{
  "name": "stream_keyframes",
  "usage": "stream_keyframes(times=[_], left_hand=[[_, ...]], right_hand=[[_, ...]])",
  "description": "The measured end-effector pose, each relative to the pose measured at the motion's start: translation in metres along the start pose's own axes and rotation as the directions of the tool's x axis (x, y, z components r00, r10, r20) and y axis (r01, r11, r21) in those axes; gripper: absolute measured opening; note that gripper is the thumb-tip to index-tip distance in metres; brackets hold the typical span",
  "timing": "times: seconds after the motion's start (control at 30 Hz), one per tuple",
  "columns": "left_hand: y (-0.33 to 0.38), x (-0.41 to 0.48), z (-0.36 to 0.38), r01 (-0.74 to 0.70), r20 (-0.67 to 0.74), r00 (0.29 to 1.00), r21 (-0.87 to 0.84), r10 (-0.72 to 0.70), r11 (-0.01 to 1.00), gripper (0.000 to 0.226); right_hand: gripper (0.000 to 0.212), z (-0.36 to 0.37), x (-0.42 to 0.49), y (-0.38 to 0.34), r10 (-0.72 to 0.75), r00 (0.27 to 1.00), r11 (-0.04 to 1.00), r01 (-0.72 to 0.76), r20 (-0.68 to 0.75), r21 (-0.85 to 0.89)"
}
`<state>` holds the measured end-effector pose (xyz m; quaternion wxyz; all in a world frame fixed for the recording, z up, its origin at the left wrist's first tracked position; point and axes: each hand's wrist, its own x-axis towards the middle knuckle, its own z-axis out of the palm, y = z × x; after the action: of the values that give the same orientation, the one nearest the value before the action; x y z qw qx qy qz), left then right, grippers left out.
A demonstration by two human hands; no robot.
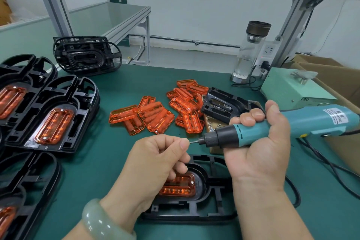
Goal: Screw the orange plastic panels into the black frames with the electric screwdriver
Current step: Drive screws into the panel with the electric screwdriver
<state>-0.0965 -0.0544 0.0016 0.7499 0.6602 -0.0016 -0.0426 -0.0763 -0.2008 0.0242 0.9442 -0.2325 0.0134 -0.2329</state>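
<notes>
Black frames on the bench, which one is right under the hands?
The bottom-centre frame, below the left hand and right hand, with an orange panel in it; the others lie at left or farther back.

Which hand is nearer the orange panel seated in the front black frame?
Left. The left hand hovers directly over the orange panel; the right hand is off to its right, gripping the electric screwdriver.

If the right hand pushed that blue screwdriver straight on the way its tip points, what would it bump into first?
Most likely the left hand: the electric screwdriver held in the right hand aims its bit at that hand's pinched fingers, which look almost touching it, though depth is hard to judge.
</notes>
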Motion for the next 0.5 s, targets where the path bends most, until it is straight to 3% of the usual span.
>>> stream_keyframes(times=[0.37, 0.5], left_hand=[[0.003, 0.004, -0.011, -0.038, 0.075, 0.997, 0.062, 0.033, 0.997, 0.021], [0.009, 0.009, -0.03, -0.085, -0.017, 0.996, 0.28, 0.093, 0.956, 0.007]], right_hand=[[0.006, -0.001, 0.001, 0.001, 0.004, 1.0, 1.0, -0.004, 0.004, 0.0], [0.007, -0.003, 0.003, 0.0, 0.011, 1.0, 1.0, -0.011, -0.007, -0.001]])
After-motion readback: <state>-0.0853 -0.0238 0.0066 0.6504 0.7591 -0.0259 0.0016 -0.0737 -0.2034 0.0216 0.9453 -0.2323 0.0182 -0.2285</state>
